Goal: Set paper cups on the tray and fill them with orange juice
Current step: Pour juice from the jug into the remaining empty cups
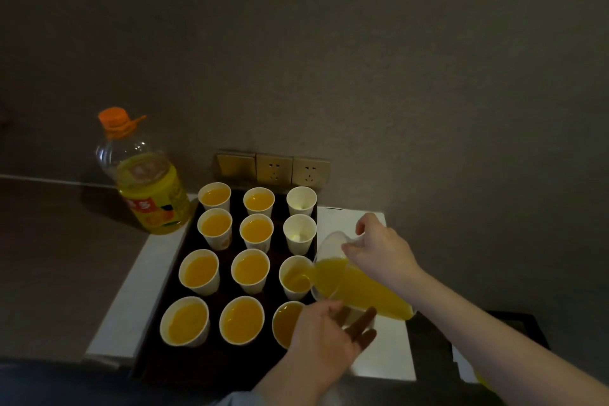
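Observation:
A dark tray point(184, 359) on a white table holds several white paper cups in rows. Most are full of orange juice, such as the front-left cup point(185, 321). Two cups at the back right point(301, 201) point(299, 234) hold no juice. My right hand point(379, 249) grips the handle of a clear pitcher point(359, 287), tilted left, and juice streams into the third-row right cup point(295, 277). My left hand point(329, 336) supports the pitcher from below with straight fingers, partly covering the front-right cup point(285, 323).
A large plastic bottle point(145, 175) with an orange cap and yellow liquid stands left of the tray by the wall. Wall sockets point(273, 168) sit behind the tray. A dark object point(514, 333) lies at the table's right end.

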A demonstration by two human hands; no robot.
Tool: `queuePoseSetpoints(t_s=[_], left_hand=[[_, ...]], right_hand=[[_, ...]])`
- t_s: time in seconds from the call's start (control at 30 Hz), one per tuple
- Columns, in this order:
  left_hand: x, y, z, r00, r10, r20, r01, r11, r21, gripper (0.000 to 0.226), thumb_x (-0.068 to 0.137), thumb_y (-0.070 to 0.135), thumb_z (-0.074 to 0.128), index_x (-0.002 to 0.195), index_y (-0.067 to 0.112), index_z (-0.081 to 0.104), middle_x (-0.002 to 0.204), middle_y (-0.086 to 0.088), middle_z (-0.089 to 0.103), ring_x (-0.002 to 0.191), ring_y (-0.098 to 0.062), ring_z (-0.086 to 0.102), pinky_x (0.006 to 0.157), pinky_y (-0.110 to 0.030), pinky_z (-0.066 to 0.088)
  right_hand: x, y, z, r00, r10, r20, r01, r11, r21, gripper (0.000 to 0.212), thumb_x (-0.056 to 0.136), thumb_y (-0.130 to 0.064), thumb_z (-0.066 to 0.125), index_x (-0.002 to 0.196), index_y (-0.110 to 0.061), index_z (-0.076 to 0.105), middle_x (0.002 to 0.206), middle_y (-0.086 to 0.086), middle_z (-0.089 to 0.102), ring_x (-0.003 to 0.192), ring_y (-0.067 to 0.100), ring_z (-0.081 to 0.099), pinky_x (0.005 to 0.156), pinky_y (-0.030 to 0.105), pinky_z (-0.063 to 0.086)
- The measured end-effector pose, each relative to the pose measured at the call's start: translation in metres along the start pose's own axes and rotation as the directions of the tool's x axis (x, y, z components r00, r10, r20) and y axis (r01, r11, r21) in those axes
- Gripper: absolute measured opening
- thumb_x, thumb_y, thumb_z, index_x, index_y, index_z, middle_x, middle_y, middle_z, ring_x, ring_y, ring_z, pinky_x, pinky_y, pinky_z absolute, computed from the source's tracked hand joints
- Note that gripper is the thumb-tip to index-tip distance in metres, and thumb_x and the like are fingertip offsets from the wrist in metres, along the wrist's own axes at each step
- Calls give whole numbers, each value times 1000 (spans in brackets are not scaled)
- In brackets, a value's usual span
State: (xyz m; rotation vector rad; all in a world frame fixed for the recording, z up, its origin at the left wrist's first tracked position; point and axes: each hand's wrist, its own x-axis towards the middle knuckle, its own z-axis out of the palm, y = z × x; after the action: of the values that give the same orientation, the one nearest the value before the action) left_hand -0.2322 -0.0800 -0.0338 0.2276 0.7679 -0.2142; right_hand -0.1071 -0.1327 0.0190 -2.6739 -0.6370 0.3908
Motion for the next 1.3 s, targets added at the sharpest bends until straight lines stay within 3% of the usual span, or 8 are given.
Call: queuePoseSetpoints(t_s=[0.47, 0.7, 0.9, 1.13, 1.3], left_hand=[[2, -1, 0, 1000, 26, 0, -26, 999, 29, 23, 91, 9, 44, 112, 7, 54, 124, -25, 58, 113, -42, 58, 107, -54, 36], [1, 1, 1, 999, 33, 18, -34, 999, 31, 24, 92, 9, 44, 111, 5, 56, 117, -24, 62, 106, -41, 60, 100, -51, 41], [2, 0, 1, 998, 57, 24, -58, 997, 41, 24, 95, 11, 42, 111, 4, 58, 110, -22, 65, 103, -40, 61, 100, -53, 42], [0, 1, 1, 998, 52, 27, -53, 998, 40, 24, 95, 12, 41, 110, 5, 59, 110, -23, 66, 109, -40, 60, 101, -52, 41], [-1, 3, 0, 999, 45, 13, -46, 998, 45, 30, 95, 12, 40, 120, 5, 56, 123, -24, 63, 111, -40, 60, 95, -50, 45]], right_hand=[[3, -5, -4, 1000, -19, 12, 20, 999, -45, 29, 89, -38, 59, 106, -21, 43, 90, -2, 55, 78, 20, 56, 57, 32, 38], [5, -5, -3, 1000, -31, -1, 30, 996, -78, 27, 89, -37, 58, 102, -21, 41, 95, 3, 60, 89, 27, 62, 64, 33, 41], [3, -8, -2, 998, -57, -21, 55, 996, -74, 29, 88, -34, 58, 108, -16, 46, 96, 6, 64, 85, 27, 63, 66, 35, 47], [3, -9, 0, 996, -85, -34, 82, 993, -82, 25, 87, -34, 58, 97, -20, 40, 94, 6, 63, 86, 29, 62, 64, 33, 40], [3, -10, 1, 995, -89, -36, 85, 993, -87, 26, 87, -35, 58, 96, -21, 38, 92, 5, 62, 84, 29, 61, 63, 33, 38]])
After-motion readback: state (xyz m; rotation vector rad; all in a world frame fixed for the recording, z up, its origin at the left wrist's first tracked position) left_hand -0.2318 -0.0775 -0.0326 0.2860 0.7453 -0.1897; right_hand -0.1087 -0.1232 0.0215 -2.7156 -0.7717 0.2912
